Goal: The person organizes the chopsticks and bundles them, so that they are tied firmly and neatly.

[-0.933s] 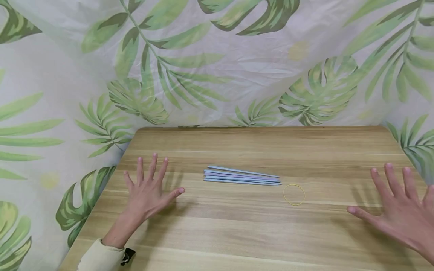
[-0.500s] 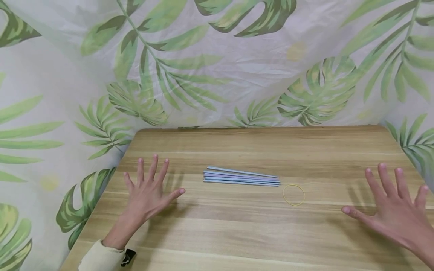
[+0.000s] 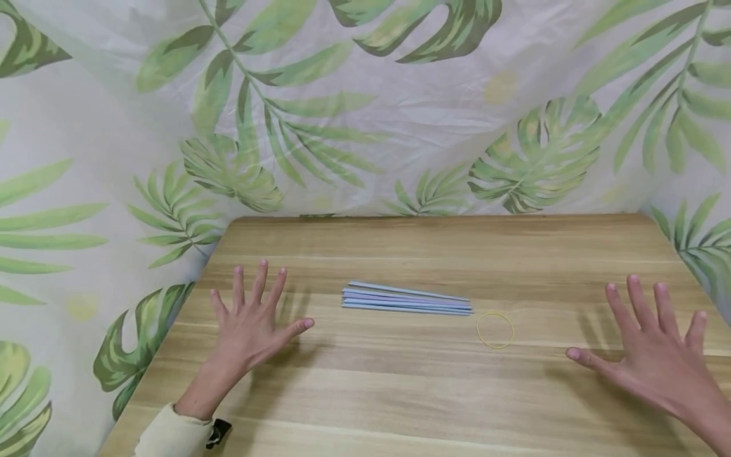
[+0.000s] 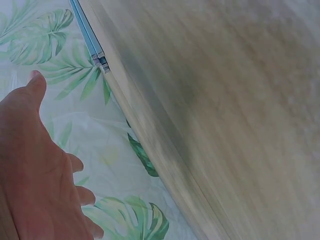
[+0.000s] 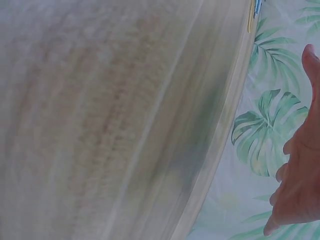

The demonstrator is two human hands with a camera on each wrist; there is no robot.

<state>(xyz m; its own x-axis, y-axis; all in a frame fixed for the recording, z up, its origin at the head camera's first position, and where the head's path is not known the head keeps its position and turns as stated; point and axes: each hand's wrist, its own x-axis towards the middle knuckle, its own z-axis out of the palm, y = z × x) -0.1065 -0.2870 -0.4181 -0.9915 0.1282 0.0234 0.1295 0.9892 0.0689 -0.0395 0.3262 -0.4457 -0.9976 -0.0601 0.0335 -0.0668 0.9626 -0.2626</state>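
Observation:
Several slim blue and lilac pencil-like sticks lie side by side on the table, the rearmost slightly apart. Silvery bands mark their ends in the left wrist view. A thin yellow rubber band lies in a loop just right of them. My left hand, fingers spread and thumb pointing right, hovers over the table left of the sticks. Farther right, my right hand is likewise spread above the wood, its thumb toward the rubber band. Neither hand holds or touches anything.
The wooden table has rounded far corners. Behind it hangs a pale cloth with green leaf prints, which also shows along the left side. A cream sleeve and a black strap piece are at my left wrist.
My right hand has drifted left, coming more fully into view. The left hand has barely moved; the sticks and rubber band stay where they were.

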